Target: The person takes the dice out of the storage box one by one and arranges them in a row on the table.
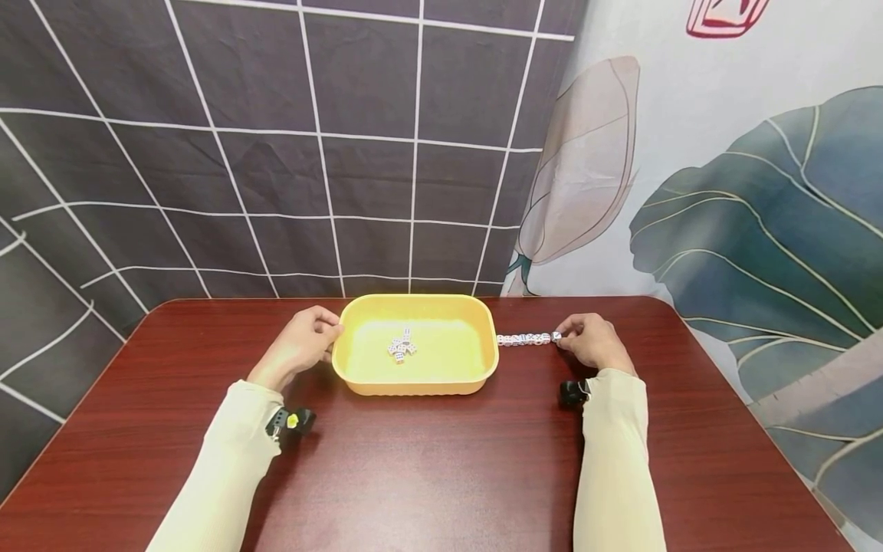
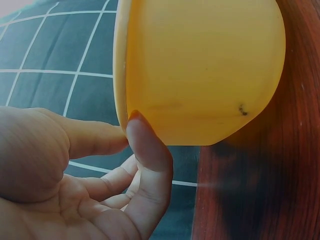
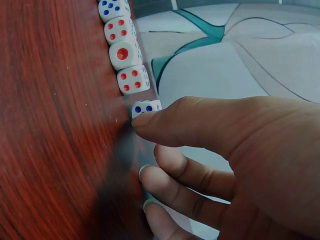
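Note:
A yellow plastic basin stands on the table with several white dice heaped inside. My left hand pinches the basin's left rim between thumb and index finger, as the left wrist view shows on the basin's wall. To the right of the basin runs a row of dice; red and blue pips show on the row's near dice. At the row's right end my right hand pinches a single die, a small gap away from the last one. The fingers behind that die are partly hidden.
The dark red wooden table ends at a back edge just behind the basin. A grey checked cloth hangs behind it, and a leaf-patterned curtain hangs at the right. Camera straps sit on both wrists.

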### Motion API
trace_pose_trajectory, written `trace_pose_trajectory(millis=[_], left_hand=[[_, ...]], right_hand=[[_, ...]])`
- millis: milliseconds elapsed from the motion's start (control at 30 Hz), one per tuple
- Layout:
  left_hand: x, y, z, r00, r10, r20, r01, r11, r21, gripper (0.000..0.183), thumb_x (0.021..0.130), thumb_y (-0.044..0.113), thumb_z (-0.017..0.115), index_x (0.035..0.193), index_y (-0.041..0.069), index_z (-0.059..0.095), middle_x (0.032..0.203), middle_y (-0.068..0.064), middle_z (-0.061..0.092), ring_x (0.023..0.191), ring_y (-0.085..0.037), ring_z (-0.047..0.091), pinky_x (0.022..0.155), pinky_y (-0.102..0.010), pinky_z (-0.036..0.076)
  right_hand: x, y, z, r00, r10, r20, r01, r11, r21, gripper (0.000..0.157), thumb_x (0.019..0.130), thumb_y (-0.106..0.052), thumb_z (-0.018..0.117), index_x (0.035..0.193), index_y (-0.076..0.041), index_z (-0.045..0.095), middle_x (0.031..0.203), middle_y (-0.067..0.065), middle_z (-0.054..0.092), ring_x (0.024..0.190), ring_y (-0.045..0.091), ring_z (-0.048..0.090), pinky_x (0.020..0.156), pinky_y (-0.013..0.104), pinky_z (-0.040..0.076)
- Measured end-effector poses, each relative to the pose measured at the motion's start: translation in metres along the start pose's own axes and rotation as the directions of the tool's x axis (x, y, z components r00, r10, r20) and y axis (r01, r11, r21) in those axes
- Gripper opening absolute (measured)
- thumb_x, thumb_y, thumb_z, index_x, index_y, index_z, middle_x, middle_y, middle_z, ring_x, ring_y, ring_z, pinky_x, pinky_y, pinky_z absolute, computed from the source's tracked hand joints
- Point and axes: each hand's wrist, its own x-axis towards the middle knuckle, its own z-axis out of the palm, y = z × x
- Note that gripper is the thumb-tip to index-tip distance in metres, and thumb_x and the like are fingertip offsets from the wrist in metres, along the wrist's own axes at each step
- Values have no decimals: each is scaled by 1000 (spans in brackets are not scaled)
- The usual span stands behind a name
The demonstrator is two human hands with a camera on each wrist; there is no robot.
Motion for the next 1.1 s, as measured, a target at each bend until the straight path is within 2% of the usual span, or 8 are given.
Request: trace_pose_trajectory(millis=[433, 667, 900, 1100], left_hand=[[0, 2, 0, 1000, 8, -4, -8, 1000, 4, 23, 103, 6, 54, 119, -11, 51, 92, -15, 62, 73, -18, 63, 64, -26, 58], [1, 1, 0, 1000, 7, 1, -7, 1000, -1, 23, 103, 6, 53, 119, -11, 50, 92, -15, 62, 72, -17, 63, 64, -26, 58], [0, 0, 0, 1000, 3, -2, -3, 1000, 1, 24, 104, 6, 53, 120, -10, 50, 94, -16, 62, 73, -17, 63, 64, -25, 58], [0, -1, 0, 1000, 2, 2, -2, 1000, -5, 24, 104, 6, 53, 120, -10, 50, 98, -19, 64, 75, -19, 65, 64, -26, 58]], right_hand=[[-1, -6, -4, 1000, -21, 19, 21, 1000, -6, 18, 91, -10, 71, 107, -4, 72, 81, 5, 66, 77, 19, 57, 69, 29, 43], [-5, -16, -10, 1000, -24, -11, 25, 999, 29, 20, 92, -9, 66, 111, -3, 70, 77, 3, 59, 78, 22, 54, 69, 31, 42], [-5, -24, -10, 995, -79, -59, 80, 997, 8, 18, 92, -13, 67, 108, -5, 71, 79, 4, 62, 76, 20, 56, 70, 32, 43], [-5, -31, -9, 992, -105, -67, 106, 994, 5, 17, 93, -15, 68, 107, -6, 71, 81, 5, 62, 77, 20, 55, 70, 32, 43]])
